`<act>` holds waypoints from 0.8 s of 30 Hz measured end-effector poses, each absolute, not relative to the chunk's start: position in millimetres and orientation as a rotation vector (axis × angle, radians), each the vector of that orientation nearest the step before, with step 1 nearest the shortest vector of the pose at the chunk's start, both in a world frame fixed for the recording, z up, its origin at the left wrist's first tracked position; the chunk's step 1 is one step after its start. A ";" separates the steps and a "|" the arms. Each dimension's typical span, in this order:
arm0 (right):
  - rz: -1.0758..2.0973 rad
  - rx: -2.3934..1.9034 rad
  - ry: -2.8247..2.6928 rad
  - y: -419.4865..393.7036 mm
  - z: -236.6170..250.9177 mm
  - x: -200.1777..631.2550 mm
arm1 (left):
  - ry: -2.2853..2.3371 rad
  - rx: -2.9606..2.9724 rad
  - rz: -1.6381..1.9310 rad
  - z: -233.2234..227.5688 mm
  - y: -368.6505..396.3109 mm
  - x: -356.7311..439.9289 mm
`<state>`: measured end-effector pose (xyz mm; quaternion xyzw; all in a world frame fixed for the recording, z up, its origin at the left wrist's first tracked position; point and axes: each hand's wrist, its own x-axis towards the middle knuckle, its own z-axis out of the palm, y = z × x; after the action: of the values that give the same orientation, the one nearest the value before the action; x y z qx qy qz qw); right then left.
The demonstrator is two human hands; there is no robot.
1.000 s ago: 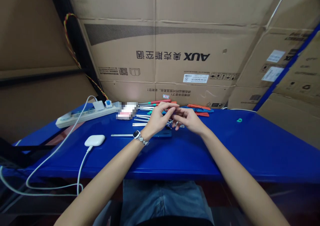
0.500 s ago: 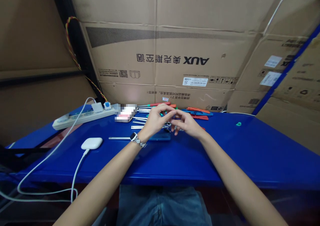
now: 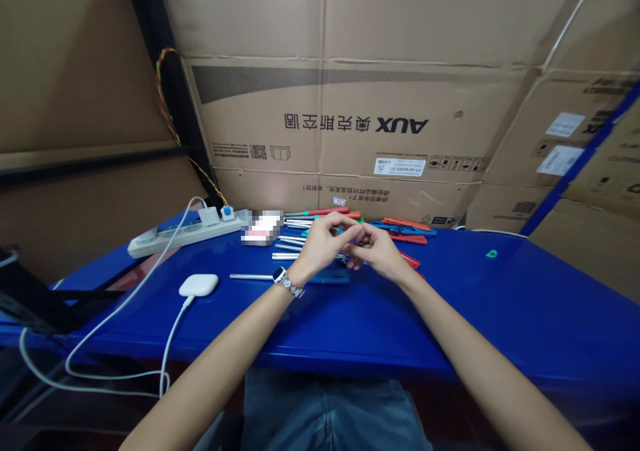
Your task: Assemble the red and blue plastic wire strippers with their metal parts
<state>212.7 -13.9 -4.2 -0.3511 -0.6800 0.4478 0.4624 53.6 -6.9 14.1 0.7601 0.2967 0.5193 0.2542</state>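
Observation:
My left hand [image 3: 323, 241], with a watch on its wrist, and my right hand [image 3: 379, 252] meet fingertip to fingertip above the blue table [image 3: 450, 304]. Between the fingers they pinch a small metal part [image 3: 346, 257], too small to identify. Directly under the hands lies a dark flat device [image 3: 327, 277]. Just behind the left hand sit several screwdrivers with bare metal shafts [image 3: 289, 242] and red and green handles [image 3: 327, 211].
A thin metal rod [image 3: 250, 276] lies left of the device. At the left are a white case [image 3: 199, 284] on a cable and a power strip [image 3: 175, 233]. Red and blue pry tools [image 3: 406, 228] and a teal pick [image 3: 491, 254] lie right. Cardboard boxes [image 3: 350, 124] wall off the back.
The view has shifted slightly. My hands have stayed together over the dark device, fingers closing in a little tighter on the small part.

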 end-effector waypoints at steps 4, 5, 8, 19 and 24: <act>1.217 -0.802 -1.767 -16.3 4.2 220.9 | 0.765 2.207 1.356 15.5 -5.3 48.1; 1.240 -0.801 -1.786 -16.9 6.2 222.6 | 0.767 2.228 1.363 15.4 -5.5 47.5; 1.233 -0.839 -1.781 -17.0 7.6 223.2 | 0.783 2.224 1.400 13.8 -6.9 48.7; 1.002 -0.893 -1.691 -13.7 -8.9 210.5 | 0.760 2.070 1.425 11.4 -6.0 54.5; 1.113 -0.771 -1.778 -18.1 0.0 218.1 | 0.688 2.166 1.372 12.2 -4.5 45.3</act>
<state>218.1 -18.1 0.0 -0.3101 -0.7151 0.4477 0.4382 45.3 -4.5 12.2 0.7920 0.2516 0.5014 0.2409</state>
